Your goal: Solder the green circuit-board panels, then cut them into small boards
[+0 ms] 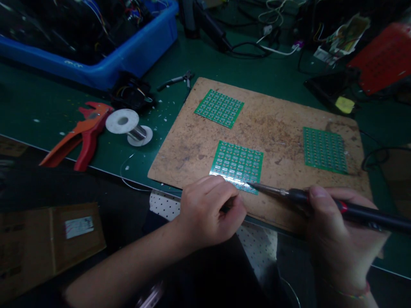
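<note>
My right hand (340,231) is closed around the dark handle of a soldering iron (362,213). The iron's tip meets the lower edge of the nearest green circuit board (239,160), beside a bright strip of glare. Just left of the tip, my left hand (212,209) is curled closed at the board's near edge. A thin solder wire (128,184) loops from beside the spool (136,130) toward this hand; the part within the fingers is hidden. The board lies on a worn brown work board (276,149).
Two more circuit boards, one at the back left (220,108) and one at the right (325,149), lie on the work board. Orange-red cutters (85,132), small pliers (176,80) and a blue bin (138,55) stand leftward. A red device (382,57) sits at the back right.
</note>
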`<state>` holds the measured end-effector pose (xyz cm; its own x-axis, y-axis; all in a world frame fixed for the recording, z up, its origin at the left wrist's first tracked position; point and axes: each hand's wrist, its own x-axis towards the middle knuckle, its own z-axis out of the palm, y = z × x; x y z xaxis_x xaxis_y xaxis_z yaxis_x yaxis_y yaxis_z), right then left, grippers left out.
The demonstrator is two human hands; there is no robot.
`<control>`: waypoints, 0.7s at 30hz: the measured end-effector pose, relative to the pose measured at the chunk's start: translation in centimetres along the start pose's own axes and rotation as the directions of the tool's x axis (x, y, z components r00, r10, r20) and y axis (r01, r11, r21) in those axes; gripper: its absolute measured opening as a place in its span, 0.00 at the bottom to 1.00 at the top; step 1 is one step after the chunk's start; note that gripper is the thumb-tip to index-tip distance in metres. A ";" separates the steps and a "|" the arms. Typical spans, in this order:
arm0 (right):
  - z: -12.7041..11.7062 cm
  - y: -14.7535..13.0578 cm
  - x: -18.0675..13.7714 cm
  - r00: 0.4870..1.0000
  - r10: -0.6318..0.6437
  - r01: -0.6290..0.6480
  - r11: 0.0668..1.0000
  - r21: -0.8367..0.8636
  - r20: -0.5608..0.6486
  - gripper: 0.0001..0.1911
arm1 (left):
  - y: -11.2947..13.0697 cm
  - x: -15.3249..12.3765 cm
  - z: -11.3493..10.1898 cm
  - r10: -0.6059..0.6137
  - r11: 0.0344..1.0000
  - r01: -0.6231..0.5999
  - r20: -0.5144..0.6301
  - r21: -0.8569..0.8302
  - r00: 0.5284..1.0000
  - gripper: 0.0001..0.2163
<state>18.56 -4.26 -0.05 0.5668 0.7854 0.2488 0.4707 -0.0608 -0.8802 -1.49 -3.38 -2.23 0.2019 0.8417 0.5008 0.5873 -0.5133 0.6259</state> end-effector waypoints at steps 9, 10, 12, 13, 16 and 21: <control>-0.3 0.2 -0.1 0.999 -0.040 0.040 0.999 -0.015 0.031 0.10 | 0.0 -0.1 0.1 -0.006 1.000 0.006 0.024 0.001 1.000 0.07; -0.3 0.2 -0.1 0.998 -0.045 0.046 0.999 -0.022 0.039 0.09 | 0.0 -0.1 0.1 -0.002 1.000 0.002 0.022 0.004 1.000 0.07; -0.4 0.4 0.0 0.997 -0.054 0.055 0.998 -0.028 0.053 0.09 | 0.0 -0.1 0.1 0.000 1.000 -0.001 0.021 0.008 1.000 0.07; -0.4 0.4 0.0 0.997 -0.055 0.057 0.998 -0.026 0.057 0.09 | 0.0 0.0 0.1 0.001 1.000 -0.001 0.021 0.009 1.000 0.07; -0.4 0.5 0.1 0.998 -0.039 0.040 0.999 -0.016 0.050 0.09 | 0.0 0.0 0.1 -0.001 1.000 0.001 0.021 0.004 1.000 0.07; -0.4 0.6 0.0 0.998 -0.050 0.051 0.998 -0.024 0.041 0.10 | 0.0 0.0 0.1 0.002 1.000 -0.002 0.027 0.005 1.000 0.07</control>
<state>19.08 -4.49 -0.39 0.5143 0.8120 0.2760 0.5155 -0.0354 -0.8562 -1.44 -3.38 -2.30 0.2243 0.8448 0.4858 0.5906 -0.5144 0.6218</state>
